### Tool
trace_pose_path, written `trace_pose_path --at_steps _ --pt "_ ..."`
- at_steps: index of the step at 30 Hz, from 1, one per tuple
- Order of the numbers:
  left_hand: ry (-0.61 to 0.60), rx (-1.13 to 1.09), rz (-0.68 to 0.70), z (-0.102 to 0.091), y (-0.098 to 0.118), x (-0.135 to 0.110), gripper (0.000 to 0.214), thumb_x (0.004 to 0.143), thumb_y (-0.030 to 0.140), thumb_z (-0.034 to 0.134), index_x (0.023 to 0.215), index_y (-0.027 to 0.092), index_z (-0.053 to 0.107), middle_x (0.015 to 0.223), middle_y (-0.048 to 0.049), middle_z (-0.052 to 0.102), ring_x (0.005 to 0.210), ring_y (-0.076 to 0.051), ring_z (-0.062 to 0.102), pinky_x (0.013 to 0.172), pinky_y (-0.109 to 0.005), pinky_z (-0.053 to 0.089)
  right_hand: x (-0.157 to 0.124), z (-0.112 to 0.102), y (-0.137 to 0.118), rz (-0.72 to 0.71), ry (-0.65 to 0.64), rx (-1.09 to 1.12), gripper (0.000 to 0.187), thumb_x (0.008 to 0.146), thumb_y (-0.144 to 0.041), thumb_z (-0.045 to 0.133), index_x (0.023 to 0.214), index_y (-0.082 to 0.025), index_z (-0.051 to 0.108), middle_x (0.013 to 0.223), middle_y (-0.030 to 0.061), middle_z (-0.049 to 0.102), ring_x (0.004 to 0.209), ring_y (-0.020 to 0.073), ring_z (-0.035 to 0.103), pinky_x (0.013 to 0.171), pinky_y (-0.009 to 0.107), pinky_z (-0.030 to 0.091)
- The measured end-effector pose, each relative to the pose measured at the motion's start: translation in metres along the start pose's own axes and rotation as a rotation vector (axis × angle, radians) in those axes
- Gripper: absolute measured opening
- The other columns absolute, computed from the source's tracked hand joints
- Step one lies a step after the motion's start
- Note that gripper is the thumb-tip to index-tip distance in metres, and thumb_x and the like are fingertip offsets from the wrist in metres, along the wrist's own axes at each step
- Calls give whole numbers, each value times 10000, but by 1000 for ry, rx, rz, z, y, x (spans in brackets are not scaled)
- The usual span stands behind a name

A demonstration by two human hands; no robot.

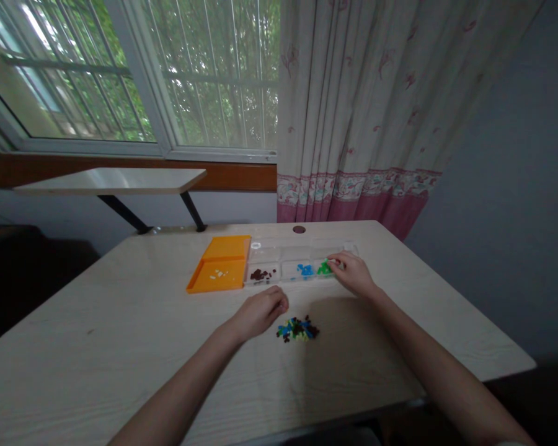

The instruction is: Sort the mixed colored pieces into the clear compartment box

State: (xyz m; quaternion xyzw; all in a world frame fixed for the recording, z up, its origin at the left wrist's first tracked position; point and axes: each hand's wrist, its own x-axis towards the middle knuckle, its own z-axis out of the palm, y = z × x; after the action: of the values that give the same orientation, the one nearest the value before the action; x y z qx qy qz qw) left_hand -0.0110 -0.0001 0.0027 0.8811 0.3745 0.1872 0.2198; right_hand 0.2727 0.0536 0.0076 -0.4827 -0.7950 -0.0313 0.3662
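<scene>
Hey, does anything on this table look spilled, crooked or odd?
Nothing clearly stands out. The mixed pile of little pieces lies loose on the tabletop, outside the clear tray, but it's mostly bunched together, not scattered.

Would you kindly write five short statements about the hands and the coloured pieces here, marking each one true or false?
1. The right hand is at the green pieces in the clear tray. True.
2. The left hand is inside the orange tray. False: the left hand is beside the mixed pile, in front of the clear tray.
3. Dark brown pieces lie in the clear tray, next to the orange tray. True.
4. The pieces in the orange tray are blue. False: they are pale pieces.
5. The mixed pile lies directly on the tabletop. True.
</scene>
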Motion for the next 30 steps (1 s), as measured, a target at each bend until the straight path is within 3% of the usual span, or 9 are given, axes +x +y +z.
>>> trace_pose_path --at_steps 7,11,17,21,30 --pt "44 -19 19 -6 7 1 157 867 225 397 799 165 525 844 -44 556 783 -147 521 694 -244 412 1 0 2 79 -8 -34 252 831 -266 482 1000 -180 648 764 38 629 732 159 582 692 275 450" --pt "130 -48 -9 -7 10 2 148 857 279 452 797 165 525 814 -32 550 749 -141 517 669 -247 407 -1 2 -16 -31 -39 32 207 833 -258 484 918 -197 662 780 34 649 704 140 589 661 248 454" --pt "239 -75 35 -10 15 2 177 868 302 454 781 162 518 789 -30 536 751 -139 504 677 -249 399 -17 21 -66 -292 -160 143 150 811 -260 539 882 -217 664 745 17 666 648 108 593 612 194 435" --pt "242 -102 72 -8 15 3 200 873 319 447 788 161 535 788 -33 540 756 -138 507 679 -243 401 -22 24 -84 -305 -168 174 122 789 -261 574 864 -227 663 708 1 655 604 100 579 577 184 420" --pt "246 -100 63 -5 18 4 219 868 334 461 781 160 559 777 -30 551 752 -134 515 681 -236 400 -23 21 -86 -275 -187 246 97 794 -250 566 787 -208 653 681 -5 646 592 93 569 576 179 415"
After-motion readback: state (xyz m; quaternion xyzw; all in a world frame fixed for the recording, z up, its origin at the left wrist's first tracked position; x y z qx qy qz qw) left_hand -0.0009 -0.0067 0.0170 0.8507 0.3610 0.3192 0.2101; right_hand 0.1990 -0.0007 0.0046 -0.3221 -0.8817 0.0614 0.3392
